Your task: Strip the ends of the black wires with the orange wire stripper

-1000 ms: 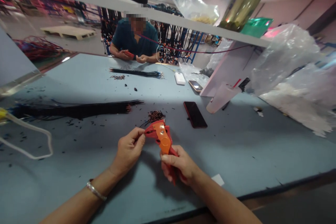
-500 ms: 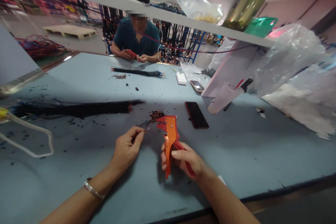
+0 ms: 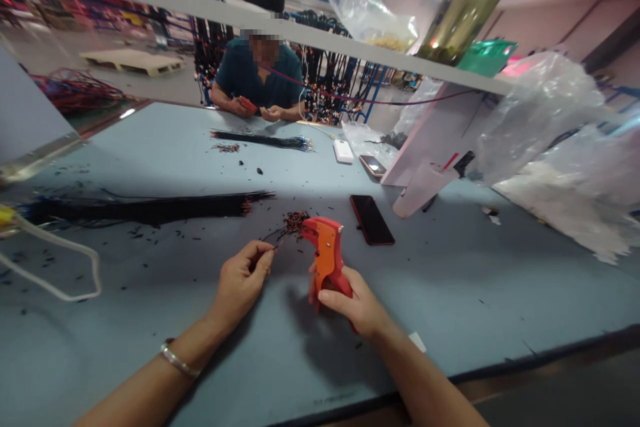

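Observation:
Between thumb and fingers, my left hand (image 3: 249, 275) pinches a thin dark wire (image 3: 275, 247), its tip poking out to the right. My right hand (image 3: 345, 297) is closed around the handles of an orange and red wire stripper (image 3: 327, 250). The tool's jaws point left, apart from the wire tip. Just beyond them lies a small pile of stripped insulation bits (image 3: 295, 221). A long bundle of black wires (image 3: 165, 208) stretches across the table to the left, its copper-coloured ends facing right.
A dark phone (image 3: 372, 219) lies right of the tool, near a translucent cup (image 3: 425, 183). Across the table (image 3: 225, 373) a person (image 3: 257, 77) holds a red tool behind a second wire bundle (image 3: 263, 139). A white cord loop (image 3: 97, 267) sits at left; plastic bags (image 3: 545, 113) fill the right.
The wire stripper has tilted and turned in my right hand, its head swinging so that the jaws face left. My left hand stays nearly where it was with the wire.

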Motion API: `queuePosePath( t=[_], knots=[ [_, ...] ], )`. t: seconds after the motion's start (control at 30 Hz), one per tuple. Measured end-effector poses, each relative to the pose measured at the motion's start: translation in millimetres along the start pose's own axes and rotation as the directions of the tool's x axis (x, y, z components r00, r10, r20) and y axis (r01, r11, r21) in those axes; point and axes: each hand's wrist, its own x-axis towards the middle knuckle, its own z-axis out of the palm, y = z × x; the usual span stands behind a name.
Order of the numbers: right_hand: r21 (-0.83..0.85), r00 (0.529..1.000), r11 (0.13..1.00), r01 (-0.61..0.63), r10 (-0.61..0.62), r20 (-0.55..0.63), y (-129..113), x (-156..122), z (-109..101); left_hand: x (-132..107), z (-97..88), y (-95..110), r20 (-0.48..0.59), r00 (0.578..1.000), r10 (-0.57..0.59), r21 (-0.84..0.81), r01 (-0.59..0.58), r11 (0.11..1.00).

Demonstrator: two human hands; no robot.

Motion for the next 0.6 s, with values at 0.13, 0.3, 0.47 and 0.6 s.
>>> queuePosePath(
  t=[0.13,0.3,0.47,0.6],
  knots=[
    [-0.67,0.909,0.701,0.244,-0.406,-0.094,-2,-1,0,-1,-0.7,6,0.052,0.997,-0.06,-0.07,0.064,0.996],
    [-0.904,0.795,0.276,0.328,-0.598,0.105,4,3,5,-6,-1.2,9,0.171,0.98,-0.103,-0.293,0.151,0.944],
    [-0.924,0.791,0.195,0.328,-0.591,0.156,7,5,11,-8,-0.2,6,0.201,0.967,-0.159,-0.399,0.229,0.888],
    [-0.931,0.789,0.168,0.323,-0.591,0.167,6,7,11,-8,3.5,5,0.254,0.952,-0.17,-0.437,0.27,0.858]
  ],
)
